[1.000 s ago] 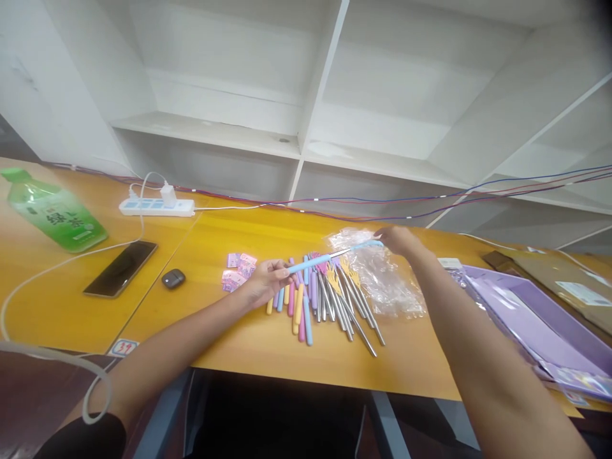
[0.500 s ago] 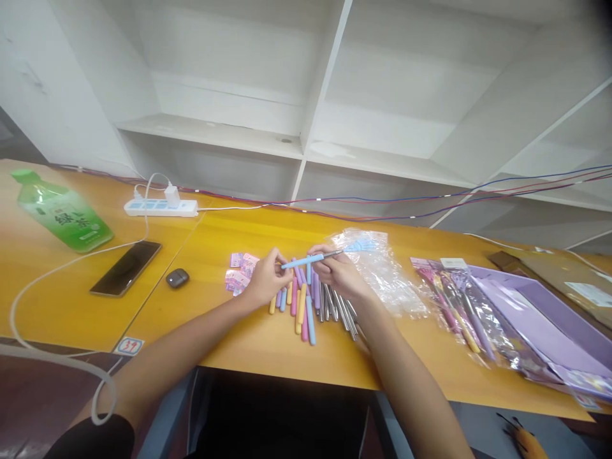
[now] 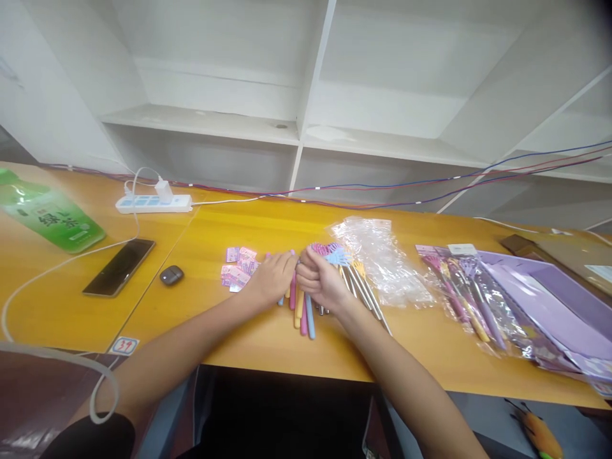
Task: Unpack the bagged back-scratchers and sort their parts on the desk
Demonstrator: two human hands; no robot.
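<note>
facing the left hand [image 3: 273, 277] and nearly touching it, the right hand [image 3: 321, 277] was closed around a blue back scratcher [image 3: 340, 256], probably to steady it; its splayed head stuck out toward two o'clock from that fist. what the left hand gripped (its own back hid that) could not be told. coloured handles [image 3: 305, 324] lay toward six o'clock, perhaps for easy reach.

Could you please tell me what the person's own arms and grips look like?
The left arm is bare below a black sleeve; the right arm is bare with no sleeve in view. The left grip and right grip are gloveless; no watch or bracelet shows.
</note>
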